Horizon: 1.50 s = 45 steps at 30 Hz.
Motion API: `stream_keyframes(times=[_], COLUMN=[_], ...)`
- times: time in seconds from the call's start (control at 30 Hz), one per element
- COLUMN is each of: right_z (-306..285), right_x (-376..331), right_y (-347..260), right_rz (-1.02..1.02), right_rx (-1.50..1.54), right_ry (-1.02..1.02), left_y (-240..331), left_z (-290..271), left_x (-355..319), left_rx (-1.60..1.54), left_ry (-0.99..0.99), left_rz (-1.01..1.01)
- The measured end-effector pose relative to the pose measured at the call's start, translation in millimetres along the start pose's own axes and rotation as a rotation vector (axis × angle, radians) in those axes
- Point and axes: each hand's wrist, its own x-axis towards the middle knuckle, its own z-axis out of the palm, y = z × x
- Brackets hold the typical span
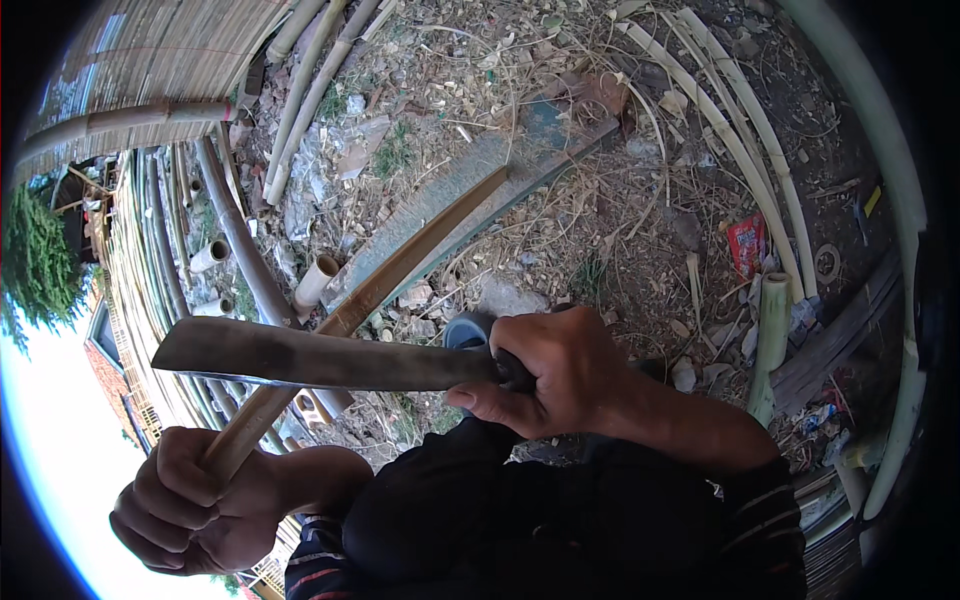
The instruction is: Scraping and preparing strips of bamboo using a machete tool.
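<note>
My right hand (560,370) is closed round the dark handle of a machete (330,355). Its broad grey blade points left and lies across a long bamboo strip (420,245), hiding a short length of it; whether blade and strip touch, I cannot tell. My left hand (195,500) forms a fist round the strip's near end, at the lower left. From there the strip slants away to the upper right, its far end above a flat bluish-grey board (450,185) on the ground.
Bamboo poles (240,230) and short cut tubes (316,280) lie at the left, below a slatted bamboo screen (170,60). Pale split strips (730,130) curve along the right. A green bamboo piece (770,340) stands near a red packet (747,245). Shavings and rubble cover the ground.
</note>
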Motion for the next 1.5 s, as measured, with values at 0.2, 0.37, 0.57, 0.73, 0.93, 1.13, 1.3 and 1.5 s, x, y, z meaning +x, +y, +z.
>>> stream_keyframes(times=[0.2,0.37,0.57,0.73,0.93,1.13,1.3,1.5], right_z=[5,8,26,13,19,12,23,-9], right_x=[-4,8,12,6,-2,-7,-31,-10], right_y=[15,-9,32,14,75,136,142,99], right_rz=[0.161,-0.111,0.414,-0.176,0.501,0.593,0.516,0.827], right_rx=[0.086,0.087,0.159,0.023,-0.103,-0.224,-0.311,-0.210], right_ry=[0.013,-0.017,-0.068,0.012,-0.058,0.021,0.091,-0.017], left_y=[-3,-8,-1,6,7,8,13,20], left_z=[-10,1,-14,-26,-38,-40,-44,-37], left_x=[-3,-13,-7,-5,-6,-1,3,3], left_rx=[-0.138,0.244,0.225,0.271,0.247,0.287,0.335,0.244], left_ry=[-0.191,-0.062,0.003,-0.002,-0.020,0.047,0.045,-0.091], left_rz=[-0.189,-0.035,-0.056,-0.032,-0.059,-0.042,0.006,-0.140])
